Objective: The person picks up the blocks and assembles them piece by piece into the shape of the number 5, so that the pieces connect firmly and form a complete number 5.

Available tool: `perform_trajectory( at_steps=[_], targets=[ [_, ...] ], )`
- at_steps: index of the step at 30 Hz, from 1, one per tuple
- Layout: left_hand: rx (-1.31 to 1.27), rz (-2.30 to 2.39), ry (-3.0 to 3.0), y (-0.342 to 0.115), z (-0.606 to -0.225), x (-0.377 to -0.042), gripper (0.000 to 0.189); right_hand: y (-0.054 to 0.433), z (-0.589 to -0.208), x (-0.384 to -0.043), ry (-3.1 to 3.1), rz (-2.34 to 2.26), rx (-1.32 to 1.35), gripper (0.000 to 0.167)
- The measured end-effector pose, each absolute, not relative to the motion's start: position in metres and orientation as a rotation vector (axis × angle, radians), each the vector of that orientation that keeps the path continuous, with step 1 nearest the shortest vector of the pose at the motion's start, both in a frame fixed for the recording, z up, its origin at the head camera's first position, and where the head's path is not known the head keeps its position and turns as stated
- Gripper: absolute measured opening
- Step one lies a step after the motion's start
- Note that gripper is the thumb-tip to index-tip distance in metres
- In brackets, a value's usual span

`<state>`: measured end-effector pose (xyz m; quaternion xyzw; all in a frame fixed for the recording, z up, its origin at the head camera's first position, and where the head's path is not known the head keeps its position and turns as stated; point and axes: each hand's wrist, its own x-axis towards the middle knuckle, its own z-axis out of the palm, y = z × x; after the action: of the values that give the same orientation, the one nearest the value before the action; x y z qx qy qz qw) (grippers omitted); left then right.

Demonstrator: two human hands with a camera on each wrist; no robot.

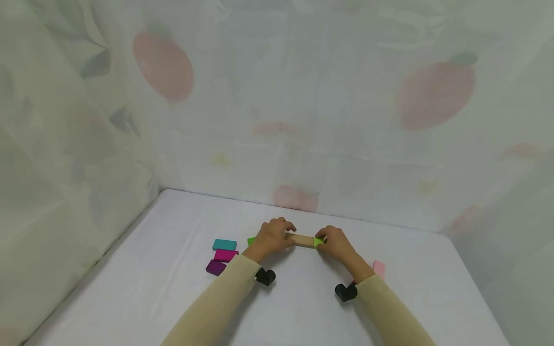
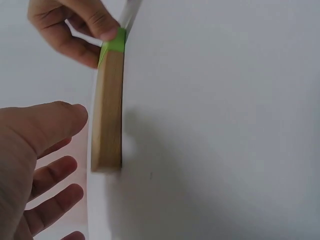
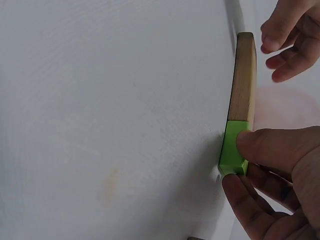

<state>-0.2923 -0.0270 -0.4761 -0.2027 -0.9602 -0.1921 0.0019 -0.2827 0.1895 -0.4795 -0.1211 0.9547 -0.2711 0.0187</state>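
A plain wooden block (image 1: 301,240) lies on the white tabletop, and a light green block (image 3: 232,142) sits end to end against it on the right. My right hand (image 1: 335,242) pinches the green block, with the thumb on its near face and fingers at its outer end. Beside the left end of the wooden block (image 2: 111,112), my left hand (image 1: 273,235) has its thumb and fingers spread. In the left wrist view a small gap shows between those fingertips and the wood, and nothing is in that hand.
Left of my left forearm lie a teal block (image 1: 224,244), a magenta block (image 1: 224,255) and a purple block (image 1: 215,267). Another green block (image 1: 251,240) is partly hidden by my left hand. A pink block (image 1: 379,269) lies beyond my right wrist. A fruit-print curtain (image 1: 337,120) hangs behind the table.
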Motion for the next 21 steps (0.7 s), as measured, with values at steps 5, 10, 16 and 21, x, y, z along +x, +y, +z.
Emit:
perform_trajectory(
  at_steps=[5, 10, 16, 21],
  targets=[
    [-0.615, -0.66, -2.986, -0.04, -0.475, -0.292, 0.032, 0.192, -0.48, -0.283, 2.976, -0.845, -0.365, 0.023],
    [-0.593, -0.71, -2.981, -0.056, -0.472, -0.287, 0.033, 0.191, -0.482, -0.284, 2.996, -0.836, -0.371, 0.022],
    [-0.523, -0.548, -2.992, -0.079, -0.472, -0.282, 0.044, 0.187, -0.483, -0.284, 2.998, -0.853, -0.362, 0.021],
    [-0.493, -0.484, -3.02, -0.099, -0.47, -0.276, 0.054, 0.183, -0.481, -0.284, 2.998, -0.837, -0.364, 0.021]
  ],
)
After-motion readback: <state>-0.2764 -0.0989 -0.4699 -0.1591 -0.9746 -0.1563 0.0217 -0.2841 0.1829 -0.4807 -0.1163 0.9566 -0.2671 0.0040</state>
